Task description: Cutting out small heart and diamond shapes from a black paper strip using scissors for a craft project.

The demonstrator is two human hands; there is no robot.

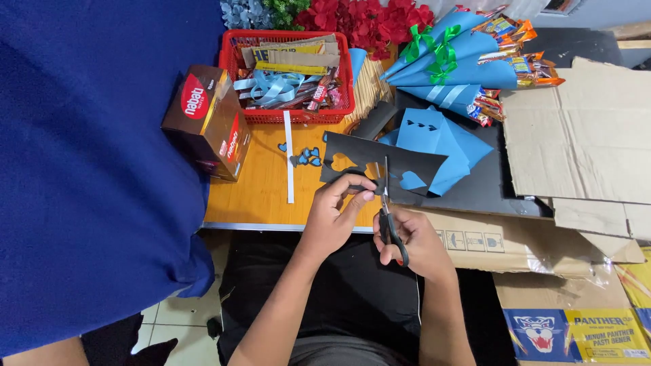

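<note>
The right hand (407,237) is closed through the loops of the black-handled scissors (388,220), blades pointing away toward the far side into a sheet of black paper (380,163). The left hand (339,207) pinches the near edge of that sheet just left of the blades, thumb and forefinger gripping it. The paper hangs over the wooden table (258,190) edge, already pierced by heart-shaped holes (2 show clearly). Judging from this, the fingertips sit close to the cutting line and could be nicked; the thin strips between holes might tear if the sheet is pulled. Both forearms rise from near, wrists slightly bent inward.
</note>
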